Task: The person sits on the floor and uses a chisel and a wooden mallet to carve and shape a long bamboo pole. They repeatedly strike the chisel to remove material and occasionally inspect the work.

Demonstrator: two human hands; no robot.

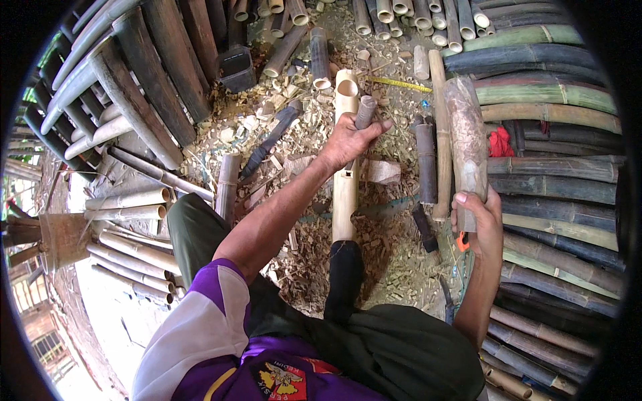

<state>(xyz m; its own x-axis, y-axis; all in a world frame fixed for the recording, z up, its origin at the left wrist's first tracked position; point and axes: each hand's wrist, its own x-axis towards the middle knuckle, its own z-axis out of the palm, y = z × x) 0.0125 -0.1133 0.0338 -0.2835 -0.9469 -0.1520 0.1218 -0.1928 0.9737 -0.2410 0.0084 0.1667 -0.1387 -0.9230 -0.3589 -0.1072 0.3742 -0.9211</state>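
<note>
My left hand (348,142) is closed around a chisel, its wooden handle (366,108) sticking up past the thumb. Below the fist, the blade points down at a small square hole in a pale bamboo tube (344,210). That tube lies lengthwise in front of me, its far end cut open, across a wooden block (384,172). My foot in a black covering (344,274) rests against its near end. On the right, my right hand (483,215) grips the lower end of a thick, rough wooden club (468,134), apart from the chisel.
Wood chips (294,274) litter the ground. Dark tools (271,139) lie left of the tube, and a yellow measuring tape (400,83) beyond it. A black plastic container (237,69) stands at the far left. Bamboo poles (555,190) are stacked along the right; cut tubes (421,17) lie at the back.
</note>
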